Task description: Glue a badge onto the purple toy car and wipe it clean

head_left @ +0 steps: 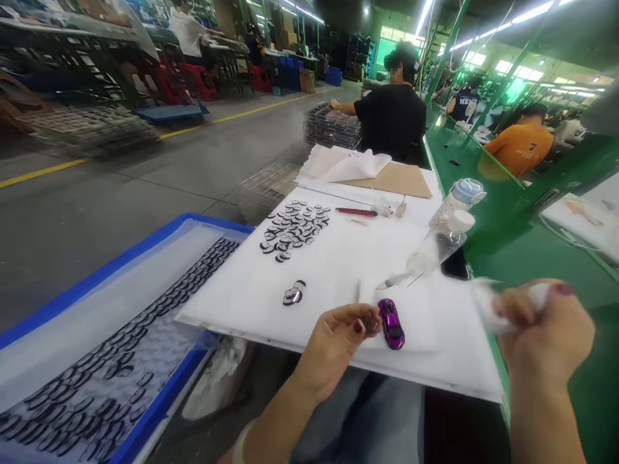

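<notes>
A shiny purple toy car (pixel 391 324) sits on a white foam sheet at the near side of the table. Just left of it is my left hand (pixel 333 345), its thumb and fingers pinched together. Something small and dark shows at those fingertips, too small to make out. Off to the right, my right hand (pixel 546 328) is raised and closed around a white cloth (pixel 488 306), blurred by motion. Two or three small clear, dark-edged pieces (pixel 294 293) lie left of the car, with a larger pile of them (pixel 296 225) farther back.
On the table stand a clear bottle (pixel 438 245) and a blue-lidded bottle (pixel 457 200); a brush, a red pen (pixel 356 211) and a phone (pixel 455 265) lie nearby. A blue-rimmed tray (pixel 145 248) holds rows of pieces at left. A co-worker in black (pixel 394 116) sits ahead.
</notes>
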Motion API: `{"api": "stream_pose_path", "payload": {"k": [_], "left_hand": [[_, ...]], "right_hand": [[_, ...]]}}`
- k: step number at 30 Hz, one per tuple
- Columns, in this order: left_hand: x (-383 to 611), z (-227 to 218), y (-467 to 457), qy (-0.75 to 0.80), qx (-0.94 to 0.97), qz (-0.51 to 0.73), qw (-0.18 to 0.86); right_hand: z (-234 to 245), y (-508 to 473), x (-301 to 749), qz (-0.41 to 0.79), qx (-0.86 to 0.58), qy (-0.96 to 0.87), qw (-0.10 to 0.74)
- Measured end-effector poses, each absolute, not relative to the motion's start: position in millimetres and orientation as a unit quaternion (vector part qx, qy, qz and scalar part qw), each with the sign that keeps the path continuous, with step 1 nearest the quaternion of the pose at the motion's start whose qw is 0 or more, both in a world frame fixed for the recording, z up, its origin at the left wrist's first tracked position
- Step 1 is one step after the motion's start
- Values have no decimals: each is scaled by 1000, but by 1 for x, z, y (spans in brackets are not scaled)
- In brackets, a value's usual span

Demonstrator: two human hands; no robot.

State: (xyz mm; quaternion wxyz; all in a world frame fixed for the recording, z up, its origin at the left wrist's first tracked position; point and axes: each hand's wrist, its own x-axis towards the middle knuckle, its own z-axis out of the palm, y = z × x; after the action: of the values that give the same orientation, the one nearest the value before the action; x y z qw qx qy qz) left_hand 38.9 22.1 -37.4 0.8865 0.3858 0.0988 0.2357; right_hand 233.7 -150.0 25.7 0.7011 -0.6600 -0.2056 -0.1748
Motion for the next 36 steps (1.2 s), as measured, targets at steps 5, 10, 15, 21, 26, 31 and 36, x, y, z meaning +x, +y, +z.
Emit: {"api": "stream_pose_path", "payload": {"k": [5, 10, 15, 21, 26, 31, 36], "left_hand": [[46, -34, 5, 77, 313, 180, 929], [47, -32, -5, 71, 320, 159, 931], [48, -28, -9, 97, 325, 157, 927], [50, -26, -11, 91, 307, 139, 937], [45, -33, -5, 117, 361, 175, 909], [38, -36, 10, 192, 670, 299, 651], [47, -40, 1, 114, 841, 401, 346]], "right_hand": [[23, -134, 164, -141, -639, -589, 474], [24, -121, 150, -194, -635, -625, 411], [23, -128, 149, -234, -633, -653, 344], [31, -130, 149, -246, -651, -638, 329], [33, -137, 160, -160, -660, -675, 288], [27, -142, 191, 50, -760, -544, 352], [9, -128, 199, 188, -793, -494, 303]]}}
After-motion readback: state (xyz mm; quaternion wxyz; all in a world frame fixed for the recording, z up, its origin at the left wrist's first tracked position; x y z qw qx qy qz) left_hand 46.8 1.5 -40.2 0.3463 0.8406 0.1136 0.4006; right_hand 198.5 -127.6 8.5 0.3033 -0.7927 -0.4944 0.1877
